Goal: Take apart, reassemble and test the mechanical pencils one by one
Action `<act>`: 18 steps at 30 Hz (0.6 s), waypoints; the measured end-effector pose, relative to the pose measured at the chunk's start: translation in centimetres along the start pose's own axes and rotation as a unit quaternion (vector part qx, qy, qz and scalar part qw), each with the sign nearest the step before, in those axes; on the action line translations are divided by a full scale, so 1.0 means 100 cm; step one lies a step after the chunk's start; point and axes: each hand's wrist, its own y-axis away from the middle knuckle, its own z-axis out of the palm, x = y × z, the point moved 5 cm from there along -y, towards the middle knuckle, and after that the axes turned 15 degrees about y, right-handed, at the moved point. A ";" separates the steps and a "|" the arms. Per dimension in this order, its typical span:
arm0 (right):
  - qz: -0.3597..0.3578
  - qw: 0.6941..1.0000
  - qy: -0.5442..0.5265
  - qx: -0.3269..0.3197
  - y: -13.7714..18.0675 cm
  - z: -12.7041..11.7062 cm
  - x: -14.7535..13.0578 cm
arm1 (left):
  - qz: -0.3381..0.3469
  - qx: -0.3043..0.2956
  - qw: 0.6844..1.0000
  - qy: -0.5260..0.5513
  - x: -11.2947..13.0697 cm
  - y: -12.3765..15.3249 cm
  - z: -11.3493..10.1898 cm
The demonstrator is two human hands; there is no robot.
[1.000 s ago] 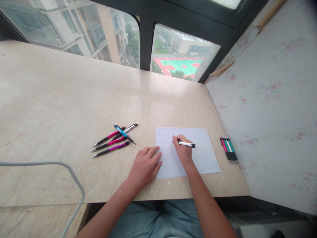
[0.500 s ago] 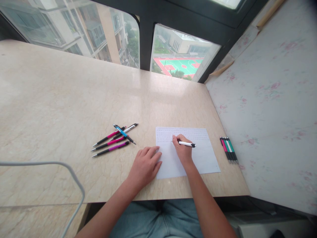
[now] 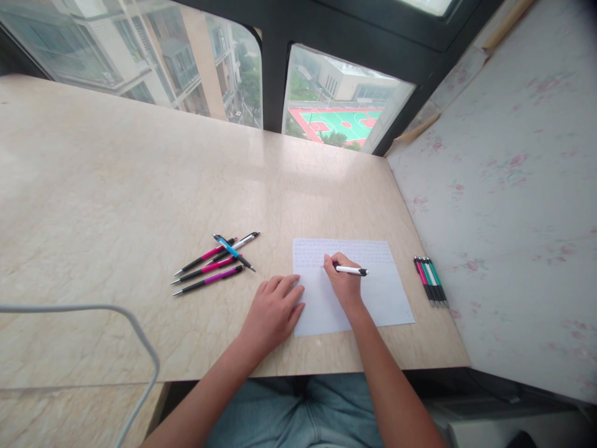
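Little shift: black-ended white pen [image 3: 349, 270] clamped in right grip [image 3: 346, 284], left grip [image 3: 275, 306] unclasped

Whole view slips barely left and up since half second ago, everything shifting together, as from small head movement. Sheet of paper [image 3: 373, 305], loose pens [image 3: 217, 279], row of pens [image 3: 430, 281], window frame [image 3: 274, 62] and bench [image 3: 140, 180] all sit trace nearer left edge. Right hand [image 3: 346, 283] and white pen [image 3: 349, 270] shift likewise. Any fresh strokes on paper too small to tell.
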 end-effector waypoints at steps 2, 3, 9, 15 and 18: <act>0.006 1.000 -0.009 -0.001 0.000 0.000 0.000 | -0.001 0.001 1.000 -0.001 0.000 0.000 0.000; 0.008 1.000 -0.012 0.000 0.000 0.000 0.000 | -0.003 -0.001 1.000 -0.002 0.000 0.000 0.000; 0.044 0.997 -0.055 0.027 -0.002 -0.005 0.008 | -0.010 -0.014 1.000 -0.008 -0.001 0.000 0.001; 0.069 0.993 -0.097 0.027 -0.002 -0.008 0.013 | -0.008 -0.010 1.000 -0.007 -0.001 0.001 0.001; 0.071 0.992 -0.102 0.020 -0.002 -0.008 0.012 | -0.005 -0.007 1.000 -0.004 0.000 0.000 0.000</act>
